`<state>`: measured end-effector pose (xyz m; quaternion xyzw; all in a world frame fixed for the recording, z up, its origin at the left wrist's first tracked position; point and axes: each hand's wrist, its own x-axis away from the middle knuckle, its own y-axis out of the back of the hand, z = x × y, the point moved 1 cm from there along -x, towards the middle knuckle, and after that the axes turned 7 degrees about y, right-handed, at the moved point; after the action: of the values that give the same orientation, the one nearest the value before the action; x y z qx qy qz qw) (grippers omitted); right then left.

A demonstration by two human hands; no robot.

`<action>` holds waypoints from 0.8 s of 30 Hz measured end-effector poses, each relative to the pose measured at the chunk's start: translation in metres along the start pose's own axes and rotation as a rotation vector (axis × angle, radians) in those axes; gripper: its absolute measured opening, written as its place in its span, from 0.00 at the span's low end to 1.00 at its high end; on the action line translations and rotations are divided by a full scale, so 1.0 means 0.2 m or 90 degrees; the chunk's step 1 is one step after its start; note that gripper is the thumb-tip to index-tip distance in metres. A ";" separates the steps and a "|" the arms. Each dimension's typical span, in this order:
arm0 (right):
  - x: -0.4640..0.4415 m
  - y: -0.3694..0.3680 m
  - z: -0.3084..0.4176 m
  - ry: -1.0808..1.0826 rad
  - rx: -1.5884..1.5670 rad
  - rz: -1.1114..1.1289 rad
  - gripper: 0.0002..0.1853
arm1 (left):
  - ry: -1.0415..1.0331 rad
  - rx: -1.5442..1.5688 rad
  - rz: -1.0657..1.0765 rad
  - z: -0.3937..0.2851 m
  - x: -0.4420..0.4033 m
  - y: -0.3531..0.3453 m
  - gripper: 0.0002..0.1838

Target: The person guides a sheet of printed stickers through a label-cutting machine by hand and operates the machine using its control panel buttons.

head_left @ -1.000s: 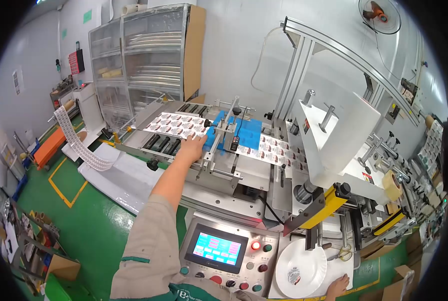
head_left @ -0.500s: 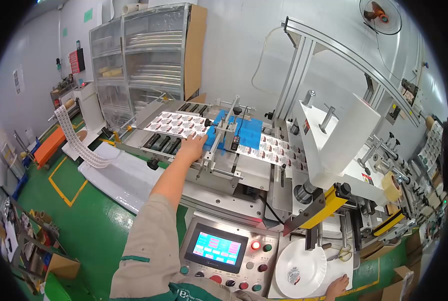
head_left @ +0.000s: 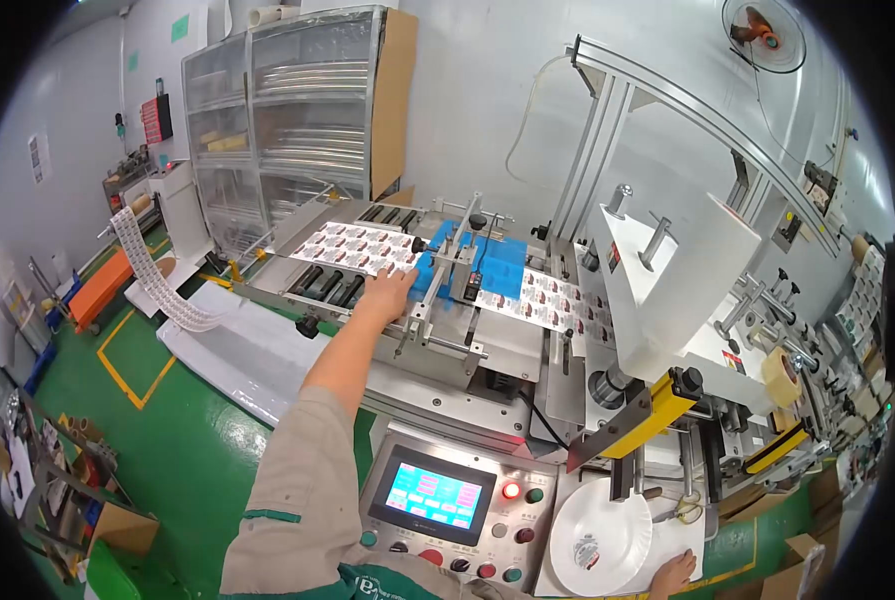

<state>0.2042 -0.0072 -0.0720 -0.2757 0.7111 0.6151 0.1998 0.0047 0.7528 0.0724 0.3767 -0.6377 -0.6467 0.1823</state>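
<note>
My left hand (head_left: 388, 292) reaches out over the machine. Its outstretched fingers rest on the near edge of a printed label strip (head_left: 352, 247), just left of a blue sheet (head_left: 507, 268) under a metal crossbar (head_left: 444, 262). On the right of the crossbar the strip (head_left: 557, 300) continues toward the press head. Low at the right edge of the control panel area, my right hand (head_left: 675, 574) lies on a white surface with its fingers extended and nothing visible in them. Beside it is a white plate (head_left: 607, 530) with a small printed label (head_left: 586, 552) on it.
A control panel with a lit touchscreen (head_left: 432, 495) and several buttons sits in front of me. Scissors (head_left: 685, 508) lie behind the plate. A yellow guard bar (head_left: 649, 413) juts out below the white press housing (head_left: 657, 290). A printed strip (head_left: 147, 270) hangs from a roll at left.
</note>
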 end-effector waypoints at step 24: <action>0.00 0.07 0.03 -0.065 -0.095 0.107 0.22 | 0.000 -0.010 0.000 0.00 0.00 -0.02 0.34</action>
<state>0.1955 0.0000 -0.0620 -0.1978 0.6732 0.6938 0.1623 0.0058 0.7534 0.0695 0.3753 -0.6326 -0.6516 0.1856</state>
